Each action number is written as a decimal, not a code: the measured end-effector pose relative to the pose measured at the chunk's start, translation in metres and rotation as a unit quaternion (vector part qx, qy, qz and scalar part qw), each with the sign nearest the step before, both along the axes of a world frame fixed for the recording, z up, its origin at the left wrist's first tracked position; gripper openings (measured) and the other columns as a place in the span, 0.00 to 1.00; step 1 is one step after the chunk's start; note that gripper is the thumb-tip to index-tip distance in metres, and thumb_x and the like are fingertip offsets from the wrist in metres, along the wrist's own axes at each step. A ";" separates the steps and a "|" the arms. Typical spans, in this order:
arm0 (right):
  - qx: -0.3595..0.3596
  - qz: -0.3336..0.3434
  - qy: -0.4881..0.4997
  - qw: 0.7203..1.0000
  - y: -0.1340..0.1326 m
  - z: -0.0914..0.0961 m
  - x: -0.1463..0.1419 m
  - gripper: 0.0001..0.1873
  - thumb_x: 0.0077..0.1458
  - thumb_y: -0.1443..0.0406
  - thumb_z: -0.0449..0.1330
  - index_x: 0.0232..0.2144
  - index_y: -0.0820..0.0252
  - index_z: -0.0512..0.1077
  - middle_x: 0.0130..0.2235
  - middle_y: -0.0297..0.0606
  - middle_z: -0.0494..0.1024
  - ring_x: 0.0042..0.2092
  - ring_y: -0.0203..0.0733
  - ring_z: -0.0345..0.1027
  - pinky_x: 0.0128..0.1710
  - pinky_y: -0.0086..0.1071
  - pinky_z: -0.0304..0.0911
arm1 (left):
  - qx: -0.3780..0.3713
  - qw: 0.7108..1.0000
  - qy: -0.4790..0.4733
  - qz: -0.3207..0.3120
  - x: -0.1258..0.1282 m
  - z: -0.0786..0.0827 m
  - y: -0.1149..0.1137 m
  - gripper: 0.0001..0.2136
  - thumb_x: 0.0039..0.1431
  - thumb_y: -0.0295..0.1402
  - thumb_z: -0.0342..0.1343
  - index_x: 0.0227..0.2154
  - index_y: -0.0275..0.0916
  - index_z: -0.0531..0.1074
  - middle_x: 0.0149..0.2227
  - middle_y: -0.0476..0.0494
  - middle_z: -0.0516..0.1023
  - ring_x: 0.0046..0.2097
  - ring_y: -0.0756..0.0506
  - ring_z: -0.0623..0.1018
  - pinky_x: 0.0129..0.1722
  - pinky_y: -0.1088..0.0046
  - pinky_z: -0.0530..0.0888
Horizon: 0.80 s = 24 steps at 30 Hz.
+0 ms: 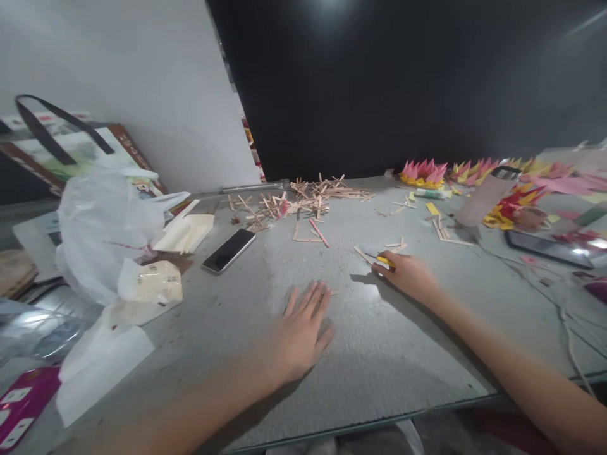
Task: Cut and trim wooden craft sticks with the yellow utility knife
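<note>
My left hand (304,328) lies palm down on the grey table (265,303) with its fingers spread. A tip of a thin wooden stick (334,293) shows beside its fingertips. Farther right, the fingers of my right hand (408,272) are wrapped round a yellow utility knife (385,260), whose thin blade points left. Just past the blade lie a flat wooden stick (363,254) and a few short stick pieces (397,244). Toward the back are a large heap of wooden sticks (313,196) and a pink patterned stick (318,232).
On the left are a phone (229,250), a white plastic bag (104,227), a paper box (187,232) and a magenta power strip (26,404). Pink and yellow paper flowers (423,174), a bottle (488,196), a dark phone (547,248) and loose cables (564,316) occupy the right side.
</note>
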State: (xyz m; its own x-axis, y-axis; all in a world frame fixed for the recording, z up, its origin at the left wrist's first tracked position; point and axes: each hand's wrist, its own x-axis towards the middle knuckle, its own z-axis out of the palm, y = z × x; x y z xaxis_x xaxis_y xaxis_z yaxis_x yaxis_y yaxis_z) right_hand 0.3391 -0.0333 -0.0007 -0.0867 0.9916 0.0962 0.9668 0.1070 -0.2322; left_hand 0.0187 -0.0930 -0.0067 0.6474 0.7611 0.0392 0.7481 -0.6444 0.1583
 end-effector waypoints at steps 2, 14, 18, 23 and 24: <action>0.001 0.025 -0.004 1.000 0.000 0.000 -0.003 0.21 0.69 0.48 0.51 0.46 0.53 0.75 0.38 0.41 0.84 0.38 0.50 0.77 0.32 0.35 0.55 | 0.002 1.000 -0.001 -0.008 -0.002 -0.005 -0.002 0.32 0.76 0.49 0.37 0.75 0.38 0.46 0.76 0.35 0.51 0.76 0.36 0.52 0.73 0.41 0.45; -0.015 0.008 -0.024 1.000 0.004 -0.002 -0.004 0.12 0.66 0.62 0.54 0.45 0.57 0.76 0.38 0.44 0.84 0.37 0.48 0.78 0.33 0.34 0.59 | -0.029 0.999 -0.040 0.022 0.067 -0.010 0.130 0.30 0.75 0.46 0.39 0.75 0.40 0.51 0.76 0.35 0.50 0.77 0.32 0.46 0.72 0.36 0.39; -0.016 -0.009 -0.025 1.000 0.003 0.000 0.003 0.13 0.66 0.62 0.54 0.47 0.59 0.75 0.38 0.45 0.84 0.36 0.49 0.79 0.33 0.34 0.59 | -0.010 0.998 -0.065 -0.008 0.099 -0.007 0.168 0.29 0.75 0.35 0.39 0.75 0.39 0.45 0.76 0.37 0.49 0.77 0.37 0.44 0.73 0.39 0.38; -0.010 0.010 0.012 1.000 -0.002 0.001 0.010 0.12 0.65 0.61 0.55 0.46 0.56 0.76 0.37 0.41 0.85 0.37 0.48 0.79 0.35 0.33 0.61 | 0.057 0.980 -0.189 -0.035 0.096 0.005 0.159 0.24 0.72 0.25 0.39 0.68 0.35 0.61 0.69 0.35 0.67 0.72 0.41 0.61 0.73 0.51 0.50; -0.011 0.031 0.022 0.999 -0.003 0.000 0.010 0.12 0.65 0.61 0.55 0.45 0.55 0.76 0.37 0.40 0.85 0.37 0.47 0.79 0.36 0.33 0.61 | 0.038 0.978 -0.200 -0.046 0.089 0.007 0.150 0.22 0.71 0.25 0.40 0.64 0.34 0.66 0.64 0.34 0.72 0.69 0.40 0.66 0.70 0.54 0.59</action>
